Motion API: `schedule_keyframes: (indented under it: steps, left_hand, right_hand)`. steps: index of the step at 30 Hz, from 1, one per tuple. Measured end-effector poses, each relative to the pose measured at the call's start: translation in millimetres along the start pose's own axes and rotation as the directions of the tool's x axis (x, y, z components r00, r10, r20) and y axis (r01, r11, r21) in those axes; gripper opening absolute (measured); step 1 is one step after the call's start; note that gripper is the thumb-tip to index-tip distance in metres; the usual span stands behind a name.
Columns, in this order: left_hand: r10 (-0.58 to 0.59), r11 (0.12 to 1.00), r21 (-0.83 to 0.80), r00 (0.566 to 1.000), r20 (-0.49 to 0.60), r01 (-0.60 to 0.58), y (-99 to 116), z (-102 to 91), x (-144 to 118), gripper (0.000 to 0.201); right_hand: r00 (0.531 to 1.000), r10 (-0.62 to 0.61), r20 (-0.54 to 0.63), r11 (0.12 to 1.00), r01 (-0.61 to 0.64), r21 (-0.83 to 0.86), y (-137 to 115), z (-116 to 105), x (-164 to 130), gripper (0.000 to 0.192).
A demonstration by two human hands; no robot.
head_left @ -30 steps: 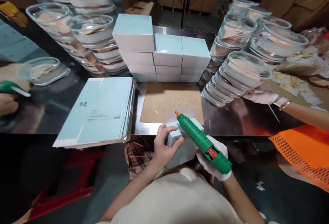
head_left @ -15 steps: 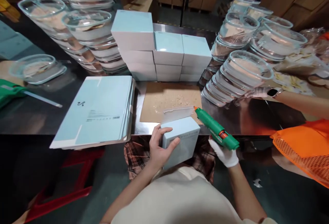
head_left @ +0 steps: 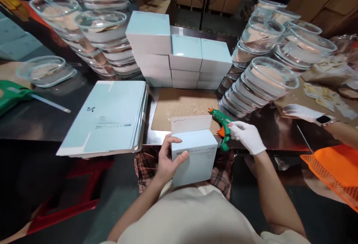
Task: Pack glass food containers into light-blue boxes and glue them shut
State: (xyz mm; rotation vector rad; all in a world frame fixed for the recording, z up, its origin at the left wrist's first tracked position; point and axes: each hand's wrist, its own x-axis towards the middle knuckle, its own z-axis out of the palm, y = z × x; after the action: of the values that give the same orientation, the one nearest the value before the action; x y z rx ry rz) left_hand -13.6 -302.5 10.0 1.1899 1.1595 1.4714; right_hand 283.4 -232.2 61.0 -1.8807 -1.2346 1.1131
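Note:
My bare left hand (head_left: 169, 160) grips a light blue box (head_left: 195, 162) at its left side, thumb on the front face and fingers over the top edge. The box is tilted in front of my lap at the table's edge, its white flap (head_left: 191, 124) standing up at the far side. My right hand (head_left: 248, 136), in a white glove with a bare fingertip, is closed at the rear end of a green hot glue gun (head_left: 220, 116). The gun's orange nozzle points left, past the flap, and its handle points toward me. Under the flap lies a cardboard sheet (head_left: 179, 100) with glue bits.
A stack of flat blue box blanks (head_left: 112, 113) lies at left. Finished blue boxes (head_left: 186, 48) are piled behind the cardboard. Clear oval containers (head_left: 257, 80) stand stacked on both sides. Another green glue gun (head_left: 13, 96) is far left. A co-worker's gloved hand (head_left: 302, 112) rests at right.
The glue gun has turned so its handle now faces me, and my right hand has moved up behind it. The box has turned more upright, and its flap shows more fully.

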Motion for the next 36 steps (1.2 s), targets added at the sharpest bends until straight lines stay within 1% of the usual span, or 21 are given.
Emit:
schedule_keyframes:
  steps: [2, 4, 5, 7, 8, 10, 12, 13, 16, 18, 21, 22, 23, 25, 27, 28, 30, 31, 33, 34, 36]
  left_hand:
    - [0.001, 1.000, -0.029, 0.999, 0.049, 0.000, -1, 3.3, 1, 0.045]
    - [-0.012, 0.999, -0.030, 0.998, 0.058, 0.014, -4, 6.6, 1, 0.045]
    - [-0.024, 0.999, -0.038, 0.999, 0.041, 0.026, -6, 7.6, 1, 0.046]
    - [-0.035, 0.993, -0.117, 0.999, -0.008, 0.034, -11, 8.0, 3, 0.047]
    - [-0.026, 0.983, -0.185, 0.999, -0.021, 0.022, -13, 7.3, 5, 0.049]
    - [0.029, 0.952, -0.306, 0.999, -0.024, -0.035, -16, 4.2, 9, 0.058]
    - [0.107, 0.942, -0.320, 0.994, 0.002, -0.100, -17, -0.1, 13, 0.063]
    - [0.141, 0.950, -0.284, 0.990, 0.025, -0.129, -17, -2.2, 15, 0.057]
    - [0.184, 0.974, -0.148, 0.978, 0.098, -0.169, -14, -6.0, 17, 0.029]
    - [0.170, 0.982, -0.109, 0.979, 0.116, -0.157, -13, -5.5, 17, 0.023]
    - [0.134, 0.985, -0.123, 0.985, 0.105, -0.121, -14, -2.2, 14, 0.023]
    - [0.123, 0.985, -0.131, 0.987, 0.103, -0.109, -14, -1.4, 13, 0.023]
    - [0.111, 0.986, -0.137, 0.989, 0.100, -0.097, -15, -1.1, 12, 0.024]
    - [0.098, 0.986, -0.142, 0.993, 0.058, -0.089, -14, -2.3, 12, 0.025]
    - [0.096, 0.984, -0.147, 0.993, -0.062, -0.104, -13, -5.4, 15, 0.024]
    - [0.093, 0.981, -0.157, 0.986, -0.137, -0.114, -11, -7.3, 18, 0.024]
    - [0.075, 0.971, -0.204, 0.968, -0.241, -0.126, -7, -11.0, 27, 0.026]
    - [0.075, 0.961, -0.238, 0.963, -0.259, -0.139, -5, -12.9, 32, 0.033]
    - [0.126, 0.937, -0.287, 0.959, -0.255, -0.200, 1, -16.5, 43, 0.064]
    - [0.175, 0.926, -0.288, 0.952, -0.250, -0.245, 3, -18.1, 47, 0.082]
    - [0.275, 0.914, -0.233, 0.929, -0.248, -0.332, 6, -20.1, 52, 0.104]
  right_hand:
    - [0.981, -0.171, 0.091, 0.969, 0.151, 0.197, -15, 28, -12, 0.053]
    - [0.957, -0.214, 0.198, 0.922, 0.130, 0.366, -22, 54, -18, 0.063]
    - [0.953, -0.222, 0.207, 0.902, 0.120, 0.415, -21, 63, -19, 0.063]
    - [0.928, -0.302, 0.218, 0.873, 0.177, 0.455, -16, 69, -19, 0.063]
    - [0.887, -0.387, 0.252, 0.857, 0.245, 0.452, -13, 67, -18, 0.067]
    - [0.729, -0.575, 0.370, 0.804, 0.421, 0.420, -10, 56, -20, 0.074]
    - [0.567, -0.675, 0.472, 0.732, 0.596, 0.330, -13, 46, -23, 0.067]
    - [0.517, -0.693, 0.502, 0.692, 0.672, 0.263, -16, 44, -25, 0.058]
    - [0.425, -0.704, 0.569, 0.582, 0.804, 0.120, -27, 42, -27, 0.038]
    - [0.387, -0.706, 0.593, 0.553, 0.824, 0.120, -29, 43, -25, 0.035]
    - [0.396, -0.712, 0.580, 0.568, 0.810, 0.144, -23, 44, -20, 0.034]
    - [0.414, -0.712, 0.566, 0.584, 0.798, 0.151, -18, 45, -20, 0.033]
    - [0.454, -0.713, 0.535, 0.612, 0.775, 0.158, -11, 47, -22, 0.036]
    - [0.602, -0.677, 0.422, 0.720, 0.661, 0.212, 6, 56, -32, 0.059]
    - [0.768, -0.544, 0.338, 0.832, 0.444, 0.332, 24, 72, -49, 0.100]
    - [0.821, -0.458, 0.341, 0.865, 0.322, 0.385, 33, 80, -58, 0.114]
    - [0.883, -0.334, 0.330, 0.899, 0.193, 0.393, 41, 93, -72, 0.121]
    - [0.905, -0.312, 0.290, 0.907, 0.193, 0.374, 38, 96, -75, 0.120]
    - [0.922, -0.366, 0.123, 0.891, 0.310, 0.332, 15, 93, -66, 0.111]
    - [0.902, -0.430, 0.031, 0.863, 0.400, 0.309, -7, 88, -53, 0.107]
    - [0.814, -0.565, -0.134, 0.783, 0.580, 0.224, -65, 74, -13, 0.094]
